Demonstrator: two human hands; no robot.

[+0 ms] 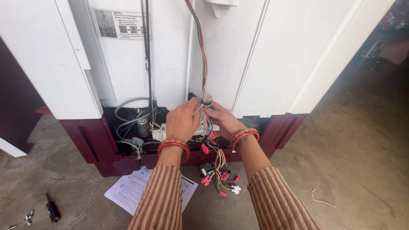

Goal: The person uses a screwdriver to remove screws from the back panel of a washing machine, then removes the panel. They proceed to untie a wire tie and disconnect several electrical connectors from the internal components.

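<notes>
Both grips close on the wire bundle (205,102): left hand (182,121) beside it, right hand (223,120) just below.

Soft daylight is filling the room, evenly and without harsh glare. The white appliance panel (272,55) is catching most of it and reading bright across the top of the frame, though detail is holding. The open cavity (132,123) at lower centre-left is sitting in deep shadow. The upper right corner is falling dim and murky. Both hands, left hand (182,121) and right hand (223,121), are showing sharp, casting only faint shadows. Straight panel edges are bowing outward toward the frame's borders, as a wide lens does. The concrete floor (362,149) is looking evenly lit.
</notes>
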